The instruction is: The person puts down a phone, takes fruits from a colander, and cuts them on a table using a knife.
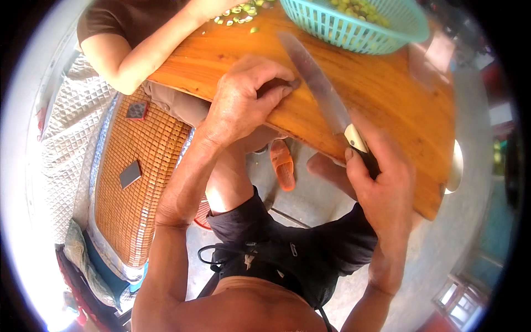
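My right hand [381, 177] is wrapped round the handle of a kitchen knife [321, 83]. Its handle is cream and dark, and the long, wide blade points away from me over the wooden table [387, 94]. Left of the blade, my left hand [243, 97] rests at the table's near edge with thumb and forefinger brought together. Something small and dark may be at those fingertips, too small to make out. The blade's edge is a little apart from the fingers.
A teal plastic basket [354, 25] of small green fruits stands at the table's far side. Cut green pieces [238, 14] lie beside another person's forearm [160, 50]. Below are an orange slipper [282, 166] and a bamboo-matted bed [146, 210] with a dark phone-like object [130, 174].
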`<action>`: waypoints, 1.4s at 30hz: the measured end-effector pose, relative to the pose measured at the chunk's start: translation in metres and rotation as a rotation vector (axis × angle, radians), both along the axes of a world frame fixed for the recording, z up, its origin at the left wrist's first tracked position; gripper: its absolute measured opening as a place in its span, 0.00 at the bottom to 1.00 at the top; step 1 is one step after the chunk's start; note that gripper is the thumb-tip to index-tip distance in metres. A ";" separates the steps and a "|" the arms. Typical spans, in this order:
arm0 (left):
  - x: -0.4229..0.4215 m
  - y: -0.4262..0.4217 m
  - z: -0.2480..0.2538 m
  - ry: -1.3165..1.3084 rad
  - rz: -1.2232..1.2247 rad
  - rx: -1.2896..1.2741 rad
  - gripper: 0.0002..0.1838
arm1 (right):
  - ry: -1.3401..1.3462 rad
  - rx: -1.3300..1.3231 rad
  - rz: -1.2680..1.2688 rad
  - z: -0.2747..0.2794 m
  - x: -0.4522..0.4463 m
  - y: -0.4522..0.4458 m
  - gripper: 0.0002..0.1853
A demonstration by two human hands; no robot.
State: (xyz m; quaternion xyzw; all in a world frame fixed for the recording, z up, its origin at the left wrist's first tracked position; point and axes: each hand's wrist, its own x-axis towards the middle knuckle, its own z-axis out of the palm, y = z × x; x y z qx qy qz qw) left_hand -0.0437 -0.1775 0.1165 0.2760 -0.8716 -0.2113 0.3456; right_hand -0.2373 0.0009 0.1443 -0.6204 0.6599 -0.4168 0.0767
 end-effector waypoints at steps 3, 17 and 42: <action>-0.003 0.002 0.000 0.008 0.001 -0.021 0.11 | -0.007 -0.001 0.000 0.000 0.001 -0.001 0.25; -0.010 0.002 -0.005 0.094 0.072 -0.016 0.08 | 0.063 -0.005 0.012 -0.001 0.001 -0.006 0.26; -0.010 0.001 -0.004 0.074 0.084 -0.025 0.09 | 0.157 0.092 -0.039 0.009 0.021 -0.021 0.23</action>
